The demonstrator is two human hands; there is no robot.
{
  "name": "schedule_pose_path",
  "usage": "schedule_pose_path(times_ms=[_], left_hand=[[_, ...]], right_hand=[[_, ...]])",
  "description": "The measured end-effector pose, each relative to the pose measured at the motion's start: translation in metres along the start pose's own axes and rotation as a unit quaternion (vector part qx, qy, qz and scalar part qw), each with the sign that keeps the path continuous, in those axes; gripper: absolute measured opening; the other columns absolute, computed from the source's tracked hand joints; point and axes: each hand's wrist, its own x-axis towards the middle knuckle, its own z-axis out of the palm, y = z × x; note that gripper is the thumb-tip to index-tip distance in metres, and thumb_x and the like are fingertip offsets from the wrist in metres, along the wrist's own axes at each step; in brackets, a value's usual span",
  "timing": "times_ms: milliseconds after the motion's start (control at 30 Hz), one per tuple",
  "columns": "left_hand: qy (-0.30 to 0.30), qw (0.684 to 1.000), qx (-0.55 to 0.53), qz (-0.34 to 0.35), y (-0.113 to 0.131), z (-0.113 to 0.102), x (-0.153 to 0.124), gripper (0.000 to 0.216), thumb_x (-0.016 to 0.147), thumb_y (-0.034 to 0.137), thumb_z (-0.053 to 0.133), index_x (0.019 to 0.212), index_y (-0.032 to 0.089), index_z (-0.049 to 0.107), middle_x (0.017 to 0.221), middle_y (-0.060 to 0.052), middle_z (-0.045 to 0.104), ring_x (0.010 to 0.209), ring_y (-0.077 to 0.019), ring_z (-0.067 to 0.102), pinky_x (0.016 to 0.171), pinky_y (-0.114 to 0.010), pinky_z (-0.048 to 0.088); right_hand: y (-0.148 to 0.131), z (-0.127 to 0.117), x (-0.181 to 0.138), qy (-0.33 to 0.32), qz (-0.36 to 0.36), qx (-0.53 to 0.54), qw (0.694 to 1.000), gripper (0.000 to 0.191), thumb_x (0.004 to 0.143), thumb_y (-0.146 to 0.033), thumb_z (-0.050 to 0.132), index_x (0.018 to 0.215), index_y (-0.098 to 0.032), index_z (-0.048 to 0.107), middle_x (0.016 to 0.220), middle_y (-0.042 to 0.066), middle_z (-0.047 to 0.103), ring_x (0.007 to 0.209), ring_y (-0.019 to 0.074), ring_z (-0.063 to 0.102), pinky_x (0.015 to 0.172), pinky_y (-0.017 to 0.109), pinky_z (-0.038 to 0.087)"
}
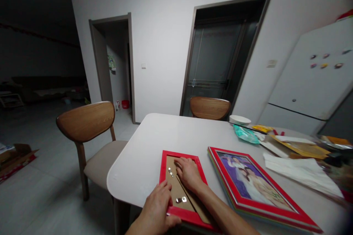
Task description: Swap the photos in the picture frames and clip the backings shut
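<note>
A small red picture frame (164, 163) lies face down on the white table (165, 132), its brown cardboard back and metal clips showing. My left hand (157, 205) grips the frame's near edge, fingers curled over it. Flat on the cardboard back near the far edge rests my right hand (188, 172), with its fingers pressed down and together. To the right lies a stack of larger red frames (275, 198), the top one showing a photo of people.
Two wooden chairs stand at the table: one at the left (88, 125), one at the far side (210, 107). Paper towel (300, 170), a green wipes pack (245, 134), a white bowl (239, 119) and envelopes crowd the table's right. A white fridge (311, 80) stands behind.
</note>
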Motion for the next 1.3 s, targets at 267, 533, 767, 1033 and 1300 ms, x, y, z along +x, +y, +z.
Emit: schedule_pose_path(times_ms=[267, 533, 767, 1033, 1300], left_hand=[[0.004, 1.000, -0.022, -0.006, -0.006, -0.004, 0.005, 0.035, 0.052, 0.025, 0.073, 0.080, 0.017, 0.055, 0.124, -0.011, 0.045, 0.119, -0.0226, 0.031, 0.097, -0.033, 0.028], [-0.001, 1.000, -0.029, 0.002, -0.008, -0.003, 0.005, 0.030, 0.054, 0.025, 0.071, 0.078, 0.018, 0.054, 0.124, -0.010, 0.044, 0.120, -0.0231, 0.030, 0.097, -0.035, 0.028], [0.024, 0.998, -0.055, 0.004, -0.008, 0.002, 0.006, 0.027, 0.053, 0.017, 0.070, 0.074, 0.018, 0.053, 0.123, -0.010, 0.045, 0.120, -0.0223, 0.030, 0.096, -0.034, 0.029], [0.046, 0.995, -0.086, -0.004, -0.005, 0.006, 0.011, 0.035, 0.052, 0.015, 0.067, 0.085, 0.018, 0.055, 0.126, -0.010, 0.041, 0.119, -0.0244, 0.032, 0.097, -0.038, 0.027], [0.152, 0.922, -0.353, -0.054, 0.001, 0.002, 0.031, 0.051, 0.068, 0.019, 0.053, 0.117, 0.014, 0.037, 0.119, -0.011, 0.048, 0.108, -0.0213, 0.045, 0.093, -0.033, 0.034]], right_hand=[[0.037, -0.035, -0.028, -0.063, 0.016, -0.001, 0.998, 0.026, 0.063, -0.013, 0.045, 0.081, -0.015, 0.063, 0.090, 0.007, 0.060, 0.084, 0.0164, 0.052, 0.075, 0.023, 0.036], [0.033, -0.028, -0.029, -0.047, 0.071, -0.035, 0.996, 0.022, 0.070, -0.015, 0.040, 0.075, -0.015, 0.062, 0.085, 0.008, 0.056, 0.074, 0.0143, 0.052, 0.065, 0.022, 0.034], [0.016, -0.040, -0.043, -0.011, 0.050, -0.035, 0.998, 0.031, 0.074, -0.028, 0.041, 0.099, -0.017, 0.058, 0.097, 0.010, 0.056, 0.092, 0.0202, 0.046, 0.078, 0.027, 0.031], [0.002, -0.030, -0.053, -0.047, 0.052, 0.057, 0.996, 0.039, 0.062, -0.023, 0.051, 0.100, -0.017, 0.056, 0.093, 0.008, 0.057, 0.088, 0.0186, 0.049, 0.076, 0.026, 0.035], [-0.005, -0.058, -0.041, 0.003, 0.047, 0.063, 0.997, 0.036, 0.059, -0.018, 0.049, 0.094, -0.014, 0.059, 0.088, 0.009, 0.059, 0.085, 0.0201, 0.050, 0.077, 0.029, 0.037]])
